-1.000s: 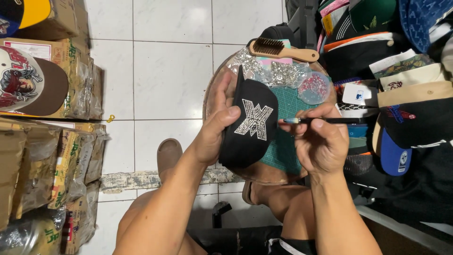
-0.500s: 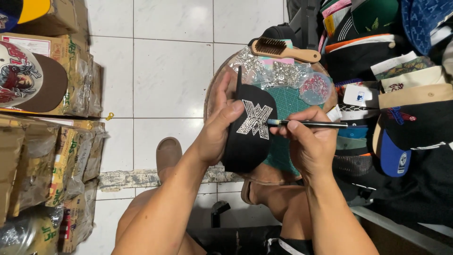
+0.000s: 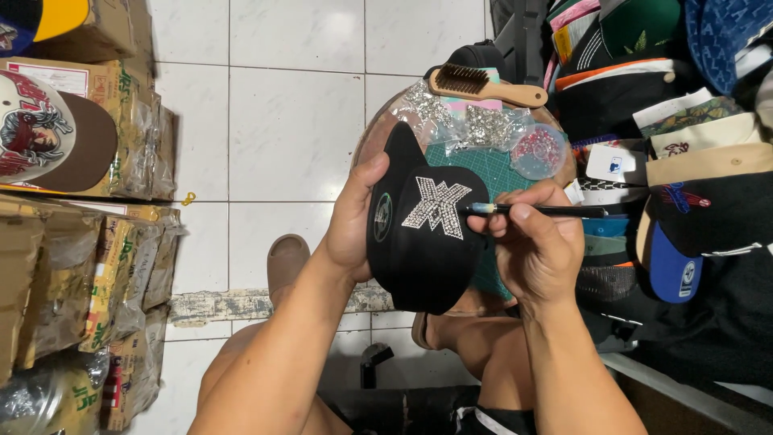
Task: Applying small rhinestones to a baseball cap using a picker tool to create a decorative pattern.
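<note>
Head view, looking down over the knees. The left hand (image 3: 350,229) cups a black flat-brimmed cap with a rhinestone emblem on its front panel (image 3: 419,242), fingers wrapped round the crown from the left, thumb up by the brim. The cap is held in the air just above a small round counter with a green cutting mat on it (image 3: 495,165).

The right hand (image 3: 535,242) is closed in a pen grip on a thin black stick tool with a pale tip (image 3: 535,211). The tip sits at the right edge of the emblem, touching or nearly so; I cannot tell which.

The emblem looks mostly filled with stones; judging by the tip's position, the right edge is what remains.

On the counter: clear bags of silver rhinestones (image 3: 483,125), a round clear container of pink stones (image 3: 538,151), a wooden-handled brush (image 3: 483,84). Stacked caps in many colours (image 3: 684,185) crowd the right; wrapped cardboard boxes (image 3: 97,266) line the left, on white floor tiles (image 3: 290,129).
</note>
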